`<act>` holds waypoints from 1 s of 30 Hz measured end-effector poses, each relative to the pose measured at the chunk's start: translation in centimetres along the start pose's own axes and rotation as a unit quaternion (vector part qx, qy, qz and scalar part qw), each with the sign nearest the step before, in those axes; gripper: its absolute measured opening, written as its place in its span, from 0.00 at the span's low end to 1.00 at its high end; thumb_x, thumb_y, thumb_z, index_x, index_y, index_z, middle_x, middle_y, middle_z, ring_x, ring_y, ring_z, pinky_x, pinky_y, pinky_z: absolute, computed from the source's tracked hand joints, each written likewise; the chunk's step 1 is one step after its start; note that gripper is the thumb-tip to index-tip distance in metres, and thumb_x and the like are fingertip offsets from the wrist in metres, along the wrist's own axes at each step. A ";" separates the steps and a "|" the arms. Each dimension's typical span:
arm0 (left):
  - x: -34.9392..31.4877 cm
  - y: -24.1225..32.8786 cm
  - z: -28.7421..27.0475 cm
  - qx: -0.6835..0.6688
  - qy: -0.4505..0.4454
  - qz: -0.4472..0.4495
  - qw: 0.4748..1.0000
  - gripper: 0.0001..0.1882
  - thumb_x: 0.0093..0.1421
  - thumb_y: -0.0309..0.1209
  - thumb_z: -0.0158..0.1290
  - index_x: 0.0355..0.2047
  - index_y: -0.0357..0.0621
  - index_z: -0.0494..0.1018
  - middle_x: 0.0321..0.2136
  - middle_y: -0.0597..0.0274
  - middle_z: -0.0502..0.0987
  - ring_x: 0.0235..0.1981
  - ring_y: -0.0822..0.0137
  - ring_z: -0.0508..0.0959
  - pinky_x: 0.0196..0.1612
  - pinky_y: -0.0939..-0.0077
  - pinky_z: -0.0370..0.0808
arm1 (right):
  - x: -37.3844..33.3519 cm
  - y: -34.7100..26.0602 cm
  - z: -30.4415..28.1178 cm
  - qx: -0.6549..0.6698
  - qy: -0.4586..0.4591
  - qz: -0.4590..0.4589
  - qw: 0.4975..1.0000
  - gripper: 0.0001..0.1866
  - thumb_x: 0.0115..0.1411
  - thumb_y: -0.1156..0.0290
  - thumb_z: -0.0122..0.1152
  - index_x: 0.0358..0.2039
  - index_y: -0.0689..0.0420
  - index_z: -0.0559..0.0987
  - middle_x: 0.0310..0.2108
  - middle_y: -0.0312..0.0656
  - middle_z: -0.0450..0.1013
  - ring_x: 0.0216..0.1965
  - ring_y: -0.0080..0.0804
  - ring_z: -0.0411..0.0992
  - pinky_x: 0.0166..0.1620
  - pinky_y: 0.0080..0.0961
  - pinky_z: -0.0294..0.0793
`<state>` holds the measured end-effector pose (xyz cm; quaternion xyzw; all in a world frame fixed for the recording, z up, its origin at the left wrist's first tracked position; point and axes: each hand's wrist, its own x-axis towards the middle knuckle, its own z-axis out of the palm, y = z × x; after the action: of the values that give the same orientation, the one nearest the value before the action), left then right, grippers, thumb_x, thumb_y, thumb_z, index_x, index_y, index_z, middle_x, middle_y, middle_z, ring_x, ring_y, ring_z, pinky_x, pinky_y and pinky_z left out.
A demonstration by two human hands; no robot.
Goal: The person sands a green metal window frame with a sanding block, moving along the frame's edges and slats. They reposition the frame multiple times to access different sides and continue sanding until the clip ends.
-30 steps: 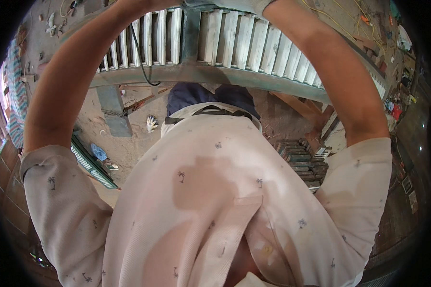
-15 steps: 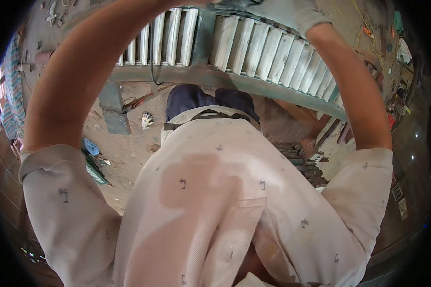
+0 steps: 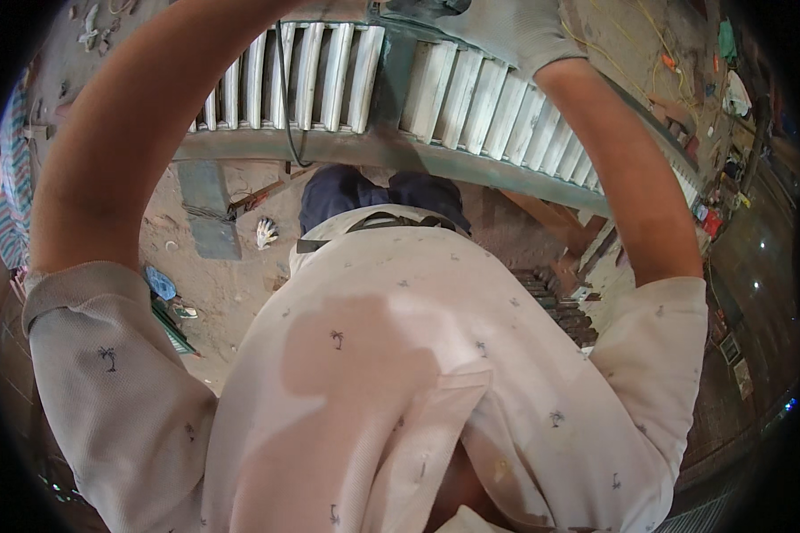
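A louvred wooden shutter [image 3: 387,84] with a worn green frame and pale slats lies across the upper part of the head view, in front of my waist. My right hand [image 3: 507,31], in a light grey knit glove, reaches over its far side near the middle crosspiece. Something dark [image 3: 427,8] shows at that hand's fingers; the top edge cuts it off, so I cannot tell its kind or the grip. My left forearm [image 3: 151,115] rises across the left end of the slats, its hand beyond the top edge. A black cord [image 3: 286,98] hangs over the near rail.
A greenish wooden support [image 3: 209,209] stands below the shutter at left, near a discarded glove [image 3: 266,233] and blue plastic [image 3: 161,282] on the dirt floor. Stacked slats [image 3: 556,306] lie at right. A yellow cord [image 3: 653,40] runs along the far right ground.
The shutter appears slightly further right and lower in the view. My right hand and forearm have shifted left; my left forearm has also moved left, taking its hand out of sight.
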<state>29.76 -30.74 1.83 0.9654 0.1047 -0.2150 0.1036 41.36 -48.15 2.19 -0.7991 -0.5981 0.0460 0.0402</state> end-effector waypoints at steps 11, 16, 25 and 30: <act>-4.6 -10.3 1.5 0.051 -0.005 -0.024 0.998 0.18 0.50 0.41 0.63 0.39 0.48 0.87 0.38 0.46 0.87 0.43 0.45 0.87 0.47 0.50 0.84 | 6.2 -8.7 2.3 0.018 0.012 -0.027 0.999 0.29 0.55 0.49 0.71 0.53 0.53 0.78 0.48 0.50 0.80 0.45 0.51 0.83 0.47 0.50 0.82; -8.1 -15.8 1.7 0.056 -0.005 -0.052 0.997 0.18 0.54 0.41 0.59 0.40 0.47 0.87 0.39 0.46 0.87 0.44 0.46 0.88 0.47 0.52 0.84 | 10.3 -14.2 2.4 0.090 0.031 -0.055 0.994 0.28 0.55 0.50 0.71 0.51 0.54 0.79 0.46 0.51 0.81 0.44 0.52 0.83 0.46 0.50 0.82; -9.8 -22.0 3.2 0.016 0.014 -0.129 0.991 0.22 0.57 0.43 0.70 0.48 0.44 0.85 0.43 0.42 0.86 0.47 0.44 0.86 0.52 0.51 0.82 | 15.1 -18.8 4.4 0.039 0.010 -0.054 0.998 0.31 0.58 0.50 0.69 0.60 0.46 0.80 0.54 0.47 0.80 0.49 0.46 0.84 0.44 0.52 0.85; -7.1 -14.3 1.6 -0.020 0.000 -0.112 0.994 0.19 0.60 0.45 0.64 0.44 0.45 0.86 0.41 0.43 0.87 0.45 0.43 0.87 0.52 0.51 0.83 | 10.2 -11.9 2.0 0.065 -0.040 -0.057 0.995 0.34 0.57 0.49 0.70 0.63 0.49 0.77 0.59 0.45 0.78 0.57 0.43 0.81 0.52 0.52 0.84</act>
<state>19.33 -18.62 1.28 0.9454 0.2160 -0.2236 0.0980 32.63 -34.94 1.39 -0.7568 -0.6396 0.1148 0.0708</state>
